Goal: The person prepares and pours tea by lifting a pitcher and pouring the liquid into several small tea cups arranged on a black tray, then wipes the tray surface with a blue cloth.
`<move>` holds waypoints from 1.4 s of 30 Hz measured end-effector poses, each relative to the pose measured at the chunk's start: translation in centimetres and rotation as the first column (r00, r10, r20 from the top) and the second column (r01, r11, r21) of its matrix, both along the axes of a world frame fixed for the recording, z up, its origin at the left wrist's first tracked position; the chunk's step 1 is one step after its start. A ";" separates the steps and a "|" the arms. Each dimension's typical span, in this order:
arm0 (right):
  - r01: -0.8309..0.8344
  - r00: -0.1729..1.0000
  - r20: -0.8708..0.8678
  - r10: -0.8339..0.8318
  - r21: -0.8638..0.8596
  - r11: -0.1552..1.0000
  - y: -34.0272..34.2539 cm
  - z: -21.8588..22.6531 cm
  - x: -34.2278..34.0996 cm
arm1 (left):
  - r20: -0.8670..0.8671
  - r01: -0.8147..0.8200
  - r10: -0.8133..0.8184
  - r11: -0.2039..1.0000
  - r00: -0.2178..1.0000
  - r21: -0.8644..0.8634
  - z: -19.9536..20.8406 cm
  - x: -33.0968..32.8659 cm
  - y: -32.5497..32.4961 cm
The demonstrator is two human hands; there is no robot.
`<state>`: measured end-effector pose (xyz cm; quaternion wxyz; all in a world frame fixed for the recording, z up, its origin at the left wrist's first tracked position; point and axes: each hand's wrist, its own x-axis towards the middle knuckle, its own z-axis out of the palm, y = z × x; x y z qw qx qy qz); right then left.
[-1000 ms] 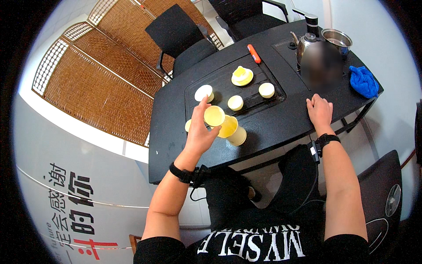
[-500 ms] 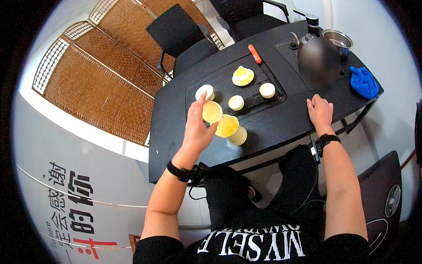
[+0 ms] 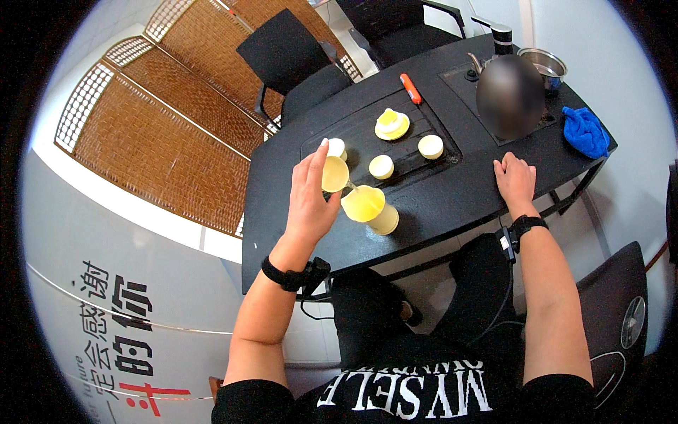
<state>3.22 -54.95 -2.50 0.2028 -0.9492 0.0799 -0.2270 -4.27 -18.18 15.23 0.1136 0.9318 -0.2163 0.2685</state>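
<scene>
My left hand (image 3: pixel 311 194) grips a small yellow cup (image 3: pixel 335 174) by its rim and side, between thumb and fingers. The cup is tilted towards a yellow pitcher (image 3: pixel 382 218) at the near edge of the table, and a thin stream of clear liquid falls from it into the pitcher's mouth. Partly hidden behind my fingers is a white cup (image 3: pixel 338 148). Two more small cups, one in the middle (image 3: pixel 381 167) and one further right (image 3: pixel 431 147), stand on the black tea tray (image 3: pixel 359 121). My right hand (image 3: pixel 515 178) rests on the table with curled fingers, holding nothing.
A yellow-and-white lidded piece on a saucer (image 3: pixel 392 125) and an orange-red handled tool (image 3: pixel 410 89) lie farther back. At the right are a blurred dark round shape (image 3: pixel 510 99), a steel pot (image 3: pixel 552 68), a tap (image 3: pixel 502 37) and a blue cloth (image 3: pixel 585 132). Black chairs stand behind.
My left hand and the cup have moved slightly left and away from the pitcher. The stream of liquid shows more clearly now. My right hand stays where it was.
</scene>
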 end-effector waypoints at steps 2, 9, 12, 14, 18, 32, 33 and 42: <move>0.000 1.000 0.004 0.000 0.001 1.000 0.0 0.0 0.0 | 0.005 -0.002 0.002 1.000 1.000 0.022 0.3 -0.2 -0.2; 0.006 1.000 -0.027 -0.006 -0.007 1.000 0.0 0.1 0.0 | 0.078 0.032 -0.042 0.992 0.996 0.124 0.7 -0.5 -0.2; 0.008 0.999 -0.032 -0.008 -0.014 1.000 -0.1 0.0 0.0 | 0.153 0.016 -0.059 0.963 0.986 0.268 0.6 -0.6 -0.3; 0.005 0.999 -0.044 -0.006 -0.016 1.000 -0.1 0.0 0.0 | 0.176 0.016 -0.076 0.946 0.981 0.323 0.2 -0.6 -0.4; 0.003 1.000 -0.024 -0.004 -0.010 1.000 0.0 0.1 0.0 | 0.184 0.047 -0.135 0.907 0.974 0.419 -0.5 -1.0 -0.4; -0.002 1.000 -0.012 0.002 -0.030 1.000 -0.2 -0.3 0.1 | -0.280 -0.160 -0.163 0.518 0.946 -0.840 -7.6 4.6 4.4; 0.002 1.000 -0.017 -0.002 -0.035 0.999 -0.3 -0.3 0.1 | -0.298 -0.180 -0.141 0.539 0.944 -0.823 -9.1 5.5 5.1; 0.011 0.997 -0.080 -0.014 -0.035 0.999 0.1 0.1 0.0 | -0.371 -0.349 0.153 0.759 0.916 -0.550 -16.8 8.2 7.5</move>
